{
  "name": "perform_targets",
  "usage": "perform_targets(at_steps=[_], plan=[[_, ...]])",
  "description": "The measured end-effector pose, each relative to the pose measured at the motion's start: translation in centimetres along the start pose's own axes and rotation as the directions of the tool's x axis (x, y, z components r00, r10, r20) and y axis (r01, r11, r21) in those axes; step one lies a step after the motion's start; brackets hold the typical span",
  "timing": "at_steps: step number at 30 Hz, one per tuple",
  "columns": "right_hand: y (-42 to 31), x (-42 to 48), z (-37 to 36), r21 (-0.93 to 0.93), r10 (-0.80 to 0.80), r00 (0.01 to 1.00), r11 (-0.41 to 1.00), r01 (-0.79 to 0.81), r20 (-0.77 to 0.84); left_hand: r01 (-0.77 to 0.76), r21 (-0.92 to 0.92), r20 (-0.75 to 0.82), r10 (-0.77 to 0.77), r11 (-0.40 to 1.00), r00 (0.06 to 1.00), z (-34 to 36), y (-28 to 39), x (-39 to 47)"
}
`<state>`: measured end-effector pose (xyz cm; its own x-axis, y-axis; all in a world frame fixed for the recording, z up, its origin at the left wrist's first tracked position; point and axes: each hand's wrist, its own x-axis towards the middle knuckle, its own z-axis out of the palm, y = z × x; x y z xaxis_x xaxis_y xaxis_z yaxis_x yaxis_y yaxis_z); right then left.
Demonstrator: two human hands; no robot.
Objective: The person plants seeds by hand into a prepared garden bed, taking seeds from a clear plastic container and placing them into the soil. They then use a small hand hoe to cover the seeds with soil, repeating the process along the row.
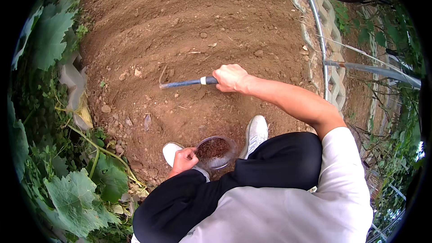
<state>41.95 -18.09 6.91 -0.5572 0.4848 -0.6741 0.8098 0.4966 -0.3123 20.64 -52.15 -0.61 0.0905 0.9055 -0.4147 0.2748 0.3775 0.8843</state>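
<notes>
My right hand (pixel 231 78) is closed around the dark grip of a small hand hoe (pixel 187 83). The hoe has a blue shaft with a pale band beside the grip. Its thin bent head lies against the brown soil (pixel 189 114), to the left of my hand. Down between my feet, my left hand (pixel 185 160) pinches the left rim of a clear plastic bowl (pixel 221 164). Small reddish-brown grains (pixel 214 146), which look like seeds, fill part of the bowl. My left fingertips are partly hidden from view.
Shallow furrows (pixel 195 10) cross the bed ahead. Concrete blocks (pixel 332 40) and a metal pipe (pixel 317 23) border it on the right; another pipe (pixel 374 69) juts outward. Broad-leaved vines (pixel 76 197) crowd the left edge. My white shoes (pixel 257 131) flank the bowl.
</notes>
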Motion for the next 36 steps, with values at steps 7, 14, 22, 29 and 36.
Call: perform_targets(at_steps=[7, 14, 22, 29, 36], plan=[[13.5, -9.3, 2.4, -0.103, 0.298, 0.954, 0.949, -0.299, -0.032, 0.042, -0.032, 0.019, -0.042, 0.999, 0.999, -0.6, 0.1, -0.1], [24.5, -19.6, 3.7, -0.031, 0.639, 0.755, 0.760, -0.649, -0.147, 0.085, -0.024, 0.044, -0.084, 0.996, 0.995, -0.9, -0.1, -0.3], [28.3, -24.2, 11.7, 0.710, 0.833, 0.549, 0.424, -0.563, -0.063, 0.113, -0.020, 0.043, -0.112, 0.993, 0.993, -0.6, 0.5, 0.0], [24.5, -22.3, 15.3, 0.832, 0.876, 0.479, 0.303, -0.464, -0.052, 0.090, 0.027, 0.071, -0.092, 0.996, 0.993, -1.5, 2.1, 0.9], [21.3, -26.6, 21.2, 0.960, 0.897, 0.427, 0.011, -0.278, 0.114, 0.121, -0.125, -0.083, -0.132, 0.985, 0.988, -2.1, 1.4, 2.4]])
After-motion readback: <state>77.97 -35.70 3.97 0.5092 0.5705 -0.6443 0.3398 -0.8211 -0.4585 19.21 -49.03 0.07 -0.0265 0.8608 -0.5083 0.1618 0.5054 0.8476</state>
